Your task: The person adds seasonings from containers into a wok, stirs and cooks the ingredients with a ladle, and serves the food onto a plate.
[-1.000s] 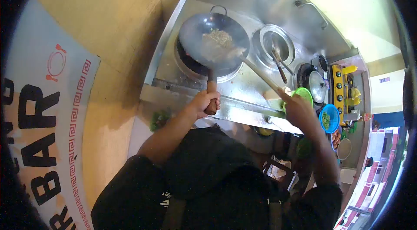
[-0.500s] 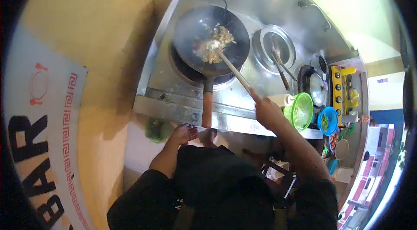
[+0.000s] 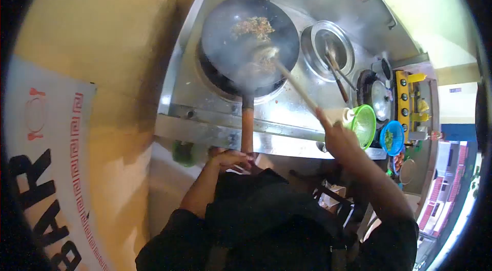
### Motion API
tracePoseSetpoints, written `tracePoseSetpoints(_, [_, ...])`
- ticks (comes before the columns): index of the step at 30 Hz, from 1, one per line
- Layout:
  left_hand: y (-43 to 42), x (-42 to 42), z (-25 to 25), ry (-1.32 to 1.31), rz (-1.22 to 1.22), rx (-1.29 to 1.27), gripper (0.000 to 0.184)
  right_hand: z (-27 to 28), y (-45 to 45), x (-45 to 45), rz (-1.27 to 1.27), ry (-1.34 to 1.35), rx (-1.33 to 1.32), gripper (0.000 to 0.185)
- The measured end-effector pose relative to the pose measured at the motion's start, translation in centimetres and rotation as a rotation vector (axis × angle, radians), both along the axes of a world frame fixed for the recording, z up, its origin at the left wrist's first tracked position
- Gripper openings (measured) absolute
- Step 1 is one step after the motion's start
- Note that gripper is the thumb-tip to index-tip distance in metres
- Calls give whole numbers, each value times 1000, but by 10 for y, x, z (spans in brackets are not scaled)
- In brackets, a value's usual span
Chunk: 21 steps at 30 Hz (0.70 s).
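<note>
Smoke rises from a dark wok point(image 3: 215, 40) on the burner, where browned food point(image 3: 256, 26) lies in its bowl. My right hand point(image 3: 341, 140) is closed on the pale handle of a ladle point(image 3: 297, 87), whose head rests among the food on the wok's right side. At the tip of the wok's wooden handle point(image 3: 247, 130) is my left hand point(image 3: 231, 159); its fingers are blurred and overlap the handle's end, so their grip is unclear.
Right of the wok, a round metal pot point(image 3: 309, 48) holds utensils. A green basket point(image 3: 364, 125), a blue basket point(image 3: 392, 138), a lidded pan point(image 3: 380, 99) and a yellow stove point(image 3: 403, 98) stand farther right. Greens point(image 3: 182, 153) lie below the counter's left edge.
My left hand let go of the wok handle, dropped below it, then came back to its tip. The ladle moved into the food and then toward the wok's right side.
</note>
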<state>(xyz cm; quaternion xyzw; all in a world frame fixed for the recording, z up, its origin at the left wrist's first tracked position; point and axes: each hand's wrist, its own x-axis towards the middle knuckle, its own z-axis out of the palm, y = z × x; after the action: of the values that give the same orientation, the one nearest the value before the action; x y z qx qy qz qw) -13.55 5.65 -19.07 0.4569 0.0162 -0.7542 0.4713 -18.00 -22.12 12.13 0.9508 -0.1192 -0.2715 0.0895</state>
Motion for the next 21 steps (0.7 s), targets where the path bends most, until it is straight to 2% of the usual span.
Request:
tracePoseSetpoints(1, [5, 10, 44, -133, 104, -287, 43, -10, -6, 15, -12, -87, 70, 72])
tracePoseSetpoints(3, [-3, 27, 124, 75, 434, -484, 33, -32, -7, 44, -37, -180, 159, 71])
tracePoseSetpoints(4, [-16, 37, 149, 412, 668, -380, 30, -40, -3, 55, -58, -182, 216, 70])
tracePoseSetpoints(5, [-31, 49, 134, 398, 664, -369, 30, -43, 1, 58, -79, -188, 270, 70])
tracePoseSetpoints(7, [-52, 57, 85, 43, 644, -280, 20, -1, 21, 28, -21, -117, 246, 69])
tracePoseSetpoints(8, [-51, 38, 113, 49, 643, -271, 20, 16, 31, 7, 48, -31, 206, 67])
tracePoseSetpoints(10, [-61, 14, 207, 127, 864, -185, 13, 18, 4, -4, 89, -84, 132, 72])
tracePoseSetpoints(11, [-62, 6, 216, 17, 782, -265, 10, 26, -13, 0, 99, -114, 62, 69])
tracePoseSetpoints(14, [-69, 11, 208, 30, 797, -264, 11, 81, -27, 7, 202, -178, -65, 61])
tracePoseSetpoints(15, [-71, 19, 194, 146, 817, -283, 11, 99, -26, 1, 222, -200, -57, 59])
tracePoseSetpoints(16, [-70, 21, 190, 149, 820, -288, 11, 111, -27, -5, 244, -229, -54, 57])
tracePoseSetpoints(18, [-72, 28, 187, 163, 822, -323, 13, 125, -20, -17, 201, -108, -90, 58])
tracePoseSetpoints(21, [-73, 30, 170, 120, 811, -338, 13, 62, -23, -12, 101, -40, 23, 59])
